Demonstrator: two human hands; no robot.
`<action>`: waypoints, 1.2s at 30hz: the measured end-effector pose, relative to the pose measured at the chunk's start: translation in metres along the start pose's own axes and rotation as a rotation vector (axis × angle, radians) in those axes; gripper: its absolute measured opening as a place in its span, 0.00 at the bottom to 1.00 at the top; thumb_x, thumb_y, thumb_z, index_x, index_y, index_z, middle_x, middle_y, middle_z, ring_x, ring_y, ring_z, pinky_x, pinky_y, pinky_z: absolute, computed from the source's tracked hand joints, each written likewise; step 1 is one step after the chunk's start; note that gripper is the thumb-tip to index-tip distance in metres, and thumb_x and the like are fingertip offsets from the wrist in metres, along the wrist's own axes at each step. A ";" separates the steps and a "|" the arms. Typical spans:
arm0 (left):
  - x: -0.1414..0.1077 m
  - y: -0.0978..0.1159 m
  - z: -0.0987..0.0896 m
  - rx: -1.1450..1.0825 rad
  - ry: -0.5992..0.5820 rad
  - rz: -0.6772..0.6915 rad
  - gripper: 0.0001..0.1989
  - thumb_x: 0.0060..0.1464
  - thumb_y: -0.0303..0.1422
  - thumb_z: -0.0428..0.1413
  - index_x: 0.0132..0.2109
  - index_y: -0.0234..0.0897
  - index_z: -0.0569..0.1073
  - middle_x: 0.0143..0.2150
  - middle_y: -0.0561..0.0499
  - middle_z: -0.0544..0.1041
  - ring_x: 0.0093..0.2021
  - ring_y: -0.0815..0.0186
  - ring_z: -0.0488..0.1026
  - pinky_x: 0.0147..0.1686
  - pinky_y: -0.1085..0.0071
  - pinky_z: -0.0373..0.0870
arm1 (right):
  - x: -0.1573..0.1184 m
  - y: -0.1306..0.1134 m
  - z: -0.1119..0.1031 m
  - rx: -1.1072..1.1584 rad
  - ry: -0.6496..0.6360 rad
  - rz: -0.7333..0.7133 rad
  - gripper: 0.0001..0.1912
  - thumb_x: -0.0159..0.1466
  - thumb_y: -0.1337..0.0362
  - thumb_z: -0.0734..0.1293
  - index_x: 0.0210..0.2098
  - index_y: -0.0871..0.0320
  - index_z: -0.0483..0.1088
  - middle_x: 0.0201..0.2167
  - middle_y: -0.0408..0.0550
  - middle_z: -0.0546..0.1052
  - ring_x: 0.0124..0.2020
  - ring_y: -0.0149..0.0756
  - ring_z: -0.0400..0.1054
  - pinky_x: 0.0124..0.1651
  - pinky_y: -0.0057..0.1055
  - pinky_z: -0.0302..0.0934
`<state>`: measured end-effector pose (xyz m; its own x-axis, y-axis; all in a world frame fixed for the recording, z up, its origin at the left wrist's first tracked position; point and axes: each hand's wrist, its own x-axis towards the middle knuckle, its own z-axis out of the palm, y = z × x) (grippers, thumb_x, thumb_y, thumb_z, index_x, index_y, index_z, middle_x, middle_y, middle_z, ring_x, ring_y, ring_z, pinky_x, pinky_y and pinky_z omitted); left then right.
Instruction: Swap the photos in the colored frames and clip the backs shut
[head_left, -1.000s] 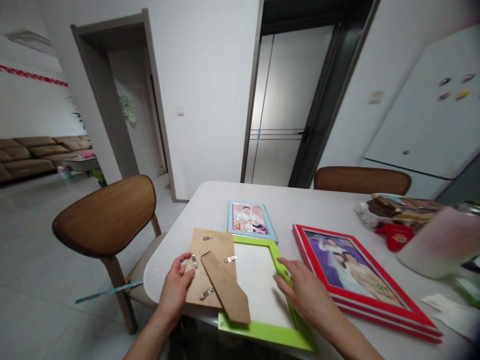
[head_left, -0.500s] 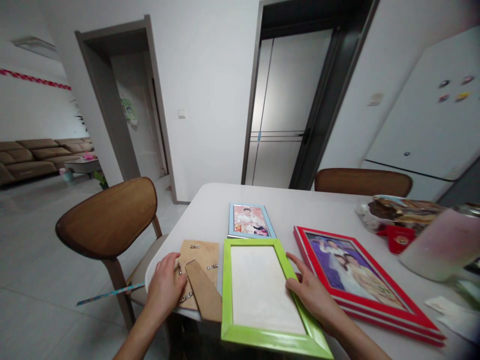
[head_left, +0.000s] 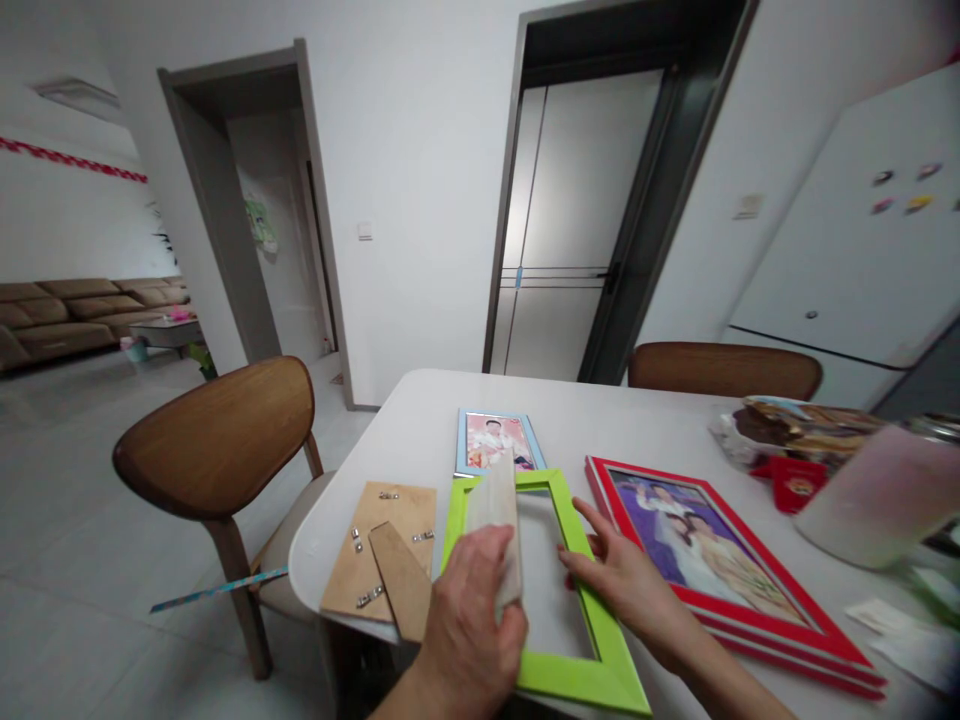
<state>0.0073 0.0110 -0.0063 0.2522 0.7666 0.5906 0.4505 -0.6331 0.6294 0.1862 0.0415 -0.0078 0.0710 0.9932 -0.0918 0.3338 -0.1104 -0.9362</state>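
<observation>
My left hand (head_left: 474, 605) is closed on a whitish sheet (head_left: 501, 520), which stands tilted up out of the lime-green picture frame (head_left: 613, 655). Through the frame's opening the white table shows. My right hand (head_left: 619, 570) grips the frame's right side, thumb and fingers around the rail. To the left lies a brown backing board (head_left: 345, 570) with metal clips and a stand leg (head_left: 405, 585), partly over the table edge. Just behind the green frame is a light blue frame (head_left: 459, 450) with a photo, its lower part covered.
Red photo frames (head_left: 750, 580) lie stacked on the right of the white table (head_left: 420, 420). Beyond them are a pinkish container (head_left: 870, 500), a red packet (head_left: 799, 483) and a plastic bag (head_left: 731, 440). Wooden chairs (head_left: 225, 430) stand left and behind.
My left hand has moved right from the backing board to the green frame and taken hold of the whitish sheet, now raised from the opening. My right hand stays at the frame's right side.
</observation>
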 end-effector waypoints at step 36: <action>-0.050 -0.056 -0.032 0.506 -0.368 -0.115 0.29 0.39 0.24 0.48 0.53 0.34 0.59 0.58 0.42 0.57 0.58 0.54 0.51 0.53 0.48 0.50 | 0.013 0.016 0.082 0.133 -0.042 -0.083 0.34 0.51 0.65 0.60 0.55 0.67 0.48 0.25 0.45 0.72 0.21 0.31 0.64 0.27 0.29 0.60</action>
<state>-0.0580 0.0049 -0.0552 0.4152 0.8706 0.2640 0.8187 -0.4841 0.3088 0.1154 0.0554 -0.0514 0.0075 0.9997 -0.0237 0.2090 -0.0247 -0.9776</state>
